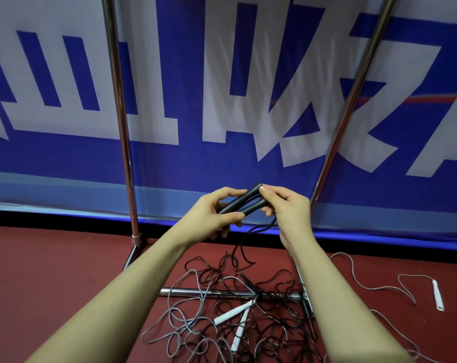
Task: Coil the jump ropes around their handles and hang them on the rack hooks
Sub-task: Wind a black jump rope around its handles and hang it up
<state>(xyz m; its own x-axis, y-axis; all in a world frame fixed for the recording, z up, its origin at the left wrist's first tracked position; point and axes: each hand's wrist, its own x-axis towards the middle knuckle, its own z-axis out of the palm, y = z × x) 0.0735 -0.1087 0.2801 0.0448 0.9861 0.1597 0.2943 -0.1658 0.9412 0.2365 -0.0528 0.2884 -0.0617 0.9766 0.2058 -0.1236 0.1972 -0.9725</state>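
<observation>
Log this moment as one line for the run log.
stage: handles paired, coiling not begun | left hand: grips black handles | right hand: pinches handle ends | black cord: trails to floor tangle | hung: none visible

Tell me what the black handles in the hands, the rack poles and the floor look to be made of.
Black handles: matte, light-absorbing, probably foam or rubber grips. Rack poles: polished metal, likely chromed steel, with bright mirror-like streaks. Floor: dark red, dull and even, possibly vinyl or rubber sports flooring; hard to tell.
</observation>
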